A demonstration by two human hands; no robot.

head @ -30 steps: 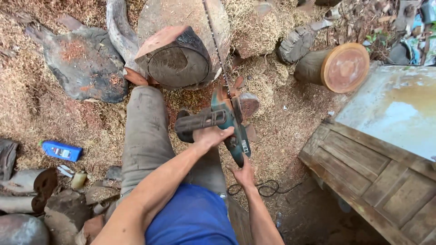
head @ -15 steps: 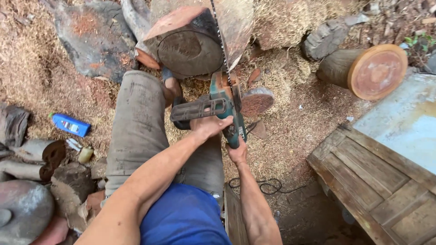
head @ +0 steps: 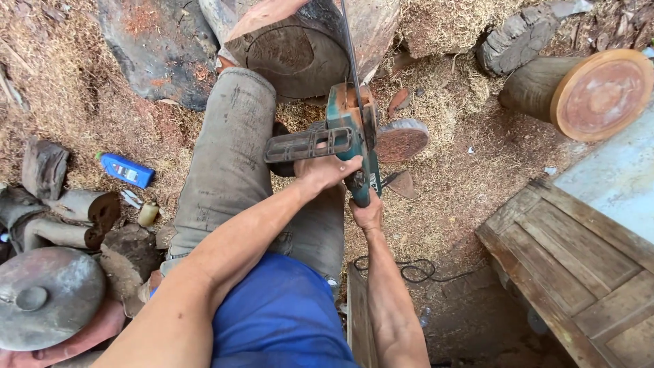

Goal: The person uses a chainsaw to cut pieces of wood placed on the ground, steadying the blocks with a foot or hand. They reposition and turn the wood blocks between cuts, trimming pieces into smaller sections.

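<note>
Teal-bodied electric chainsaw (head: 353, 133) w/ a thin steel bar sits just ahead of both hands, bar running up into the big dark-barked log (head: 300, 51) w/ a round cut face. Left hand (head: 325, 170) is closed round the black front handle of the saw; right hand (head: 368, 212) is wrapped on the rear grip, just behind and below the left. Grey-trousered leg (head: 228, 157) stretches fwd on the left-hand side, foot end touching the log. Small round wood offcut (head: 402, 140) lies just right of the saw body; blue plastic bottle (head: 126, 169) is well off to the left, on sawdust ground (head: 470, 177). Black power cord (head: 409, 271) coils near the right forearm.

Step looks like mid-cut thru the log. Next move prob. calls for steady two-hand pressure along the bar line, keeping the leg and cord clear of the chain.
</note>
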